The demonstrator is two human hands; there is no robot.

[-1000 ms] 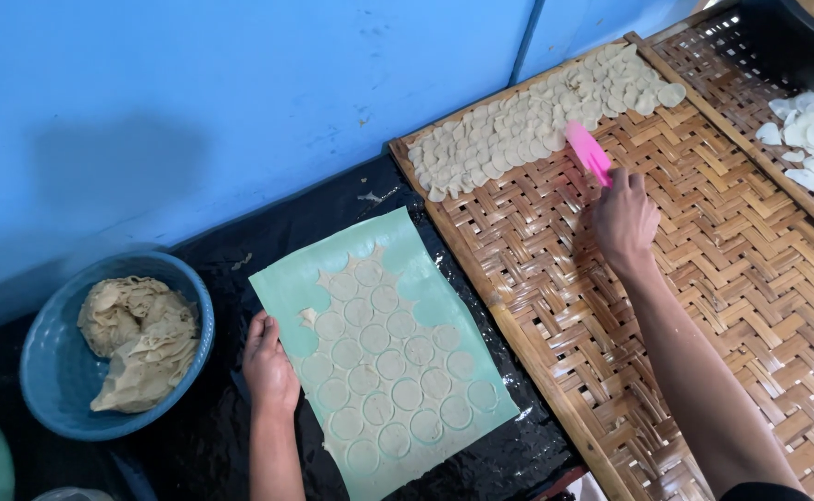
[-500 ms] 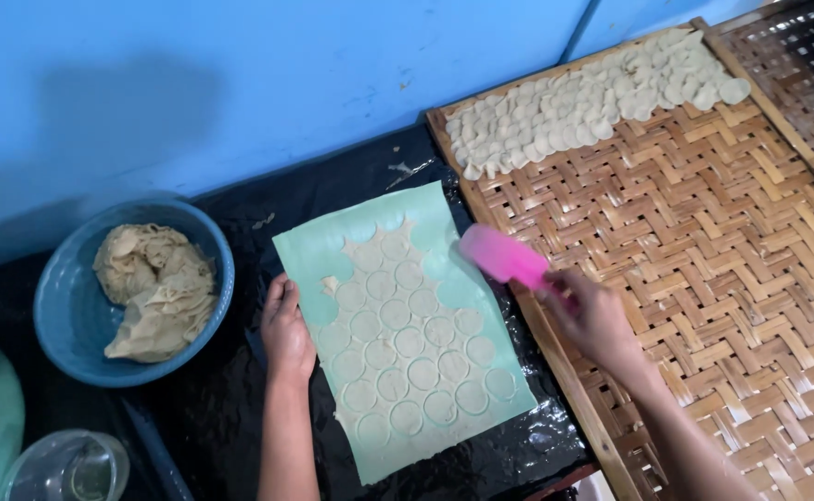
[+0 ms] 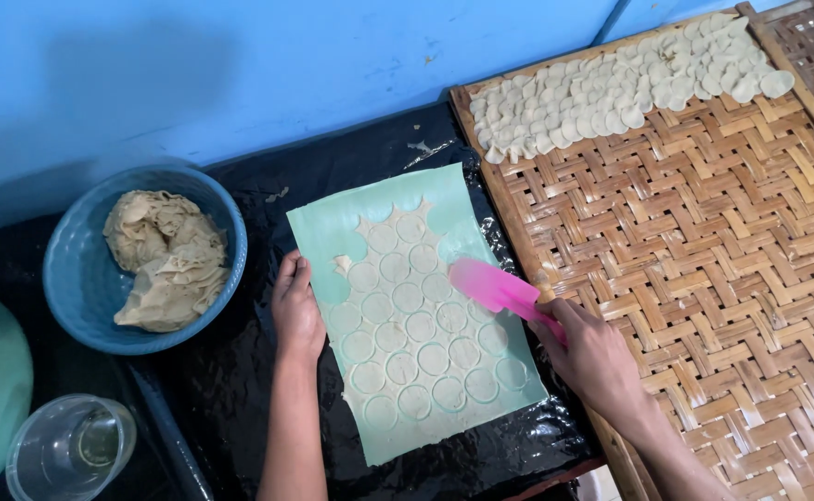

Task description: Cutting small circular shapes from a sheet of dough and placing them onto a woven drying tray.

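The left hand (image 3: pixel 296 311) lies flat, fingers together, pinning the left edge of the pale green mat of circle-scored dough (image 3: pixel 416 315), while the right hand (image 3: pixel 592 357), clamped on a pink plastic scraper (image 3: pixel 495 288), angles its blade up-left over the mat's right side.

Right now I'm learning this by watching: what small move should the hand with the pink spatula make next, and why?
Probably slide the pink spatula under a nearby cut dough round. Its blade lies on the mat's right side among cut rounds, while the left hand presses the left edge.
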